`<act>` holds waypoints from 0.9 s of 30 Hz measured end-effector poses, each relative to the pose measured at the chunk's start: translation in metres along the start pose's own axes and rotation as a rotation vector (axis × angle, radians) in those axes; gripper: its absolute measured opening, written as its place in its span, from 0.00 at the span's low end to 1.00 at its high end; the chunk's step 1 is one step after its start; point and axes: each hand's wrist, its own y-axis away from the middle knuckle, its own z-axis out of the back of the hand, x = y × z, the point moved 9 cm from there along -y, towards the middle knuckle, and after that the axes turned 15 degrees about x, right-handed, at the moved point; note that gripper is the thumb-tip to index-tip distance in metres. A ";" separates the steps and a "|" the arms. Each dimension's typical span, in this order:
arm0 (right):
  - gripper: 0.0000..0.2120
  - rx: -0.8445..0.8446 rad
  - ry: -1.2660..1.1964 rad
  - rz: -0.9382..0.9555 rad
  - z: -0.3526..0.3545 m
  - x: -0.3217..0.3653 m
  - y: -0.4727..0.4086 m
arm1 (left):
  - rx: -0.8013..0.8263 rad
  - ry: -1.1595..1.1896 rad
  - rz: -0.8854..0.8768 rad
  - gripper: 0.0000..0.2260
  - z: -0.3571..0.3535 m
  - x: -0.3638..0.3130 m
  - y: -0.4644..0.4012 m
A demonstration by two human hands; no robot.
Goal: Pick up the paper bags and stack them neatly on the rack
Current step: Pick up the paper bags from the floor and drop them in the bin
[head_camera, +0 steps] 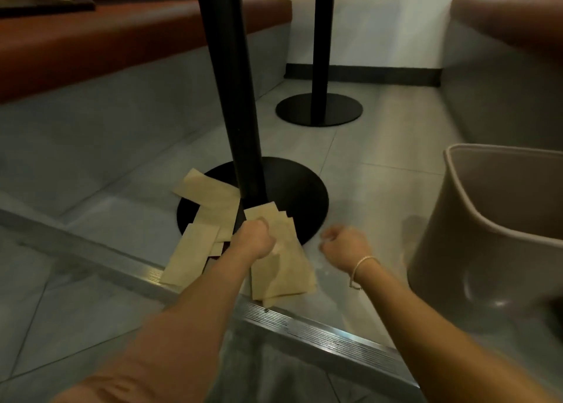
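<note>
Bags: brown paper, flat, in two groups on the floor (380,146). Rack not in frame.

Floor: grey tile, with a ribbed metal strip (320,332) running under both forearms, from low left to lower right.

Benches: brown-cushioned bench (100,46) far ahead-left of the left hand, cut off at the frame edge, a dark flat item on it too dim to identify. Second bench (502,52) ahead-right of the right hand, also cut off.

Bin (493,229): taupe plastic, open top, just right of the right hand, cropped by the right edge; inside only partly visible.

Near post (237,98): black, rising directly ahead of the left hand, top out of frame. Its round base (292,195) lies just ahead of both hands, partly covered by bags. Far post (323,37) with its own base stands well beyond, near the wall.

Loose bags (201,216): several, overlapping, just left of and ahead of the left hand, lying on base and tile. Exact count unclear; the post hides one edge, and a dark reddish thing shows under them, unidentifiable.

Held bags (283,259): a fanned bundle, count unclear, hanging under and right of the fist.

Left hand (254,241): clenched around the held bags.

Right hand (344,244): fingers curled, holding nothing, clear of the bags; bracelet (362,268) on the wrist.
</note>
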 end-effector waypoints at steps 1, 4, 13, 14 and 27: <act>0.13 0.059 0.023 -0.028 -0.017 -0.007 -0.007 | 0.017 -0.005 0.001 0.18 -0.009 0.006 -0.007; 0.15 0.176 0.028 -0.097 -0.059 -0.026 -0.025 | 0.046 -0.020 -0.016 0.24 -0.030 0.013 -0.024; 0.19 0.174 -0.082 -0.155 -0.099 -0.048 -0.051 | -0.042 0.023 -0.058 0.31 -0.049 0.030 -0.062; 0.20 0.172 -0.088 -0.157 -0.100 -0.048 -0.054 | -0.047 0.041 -0.050 0.31 -0.051 0.035 -0.065; 0.05 0.106 -0.258 -0.041 -0.103 -0.020 -0.067 | -0.146 0.099 -0.039 0.15 -0.037 0.038 -0.068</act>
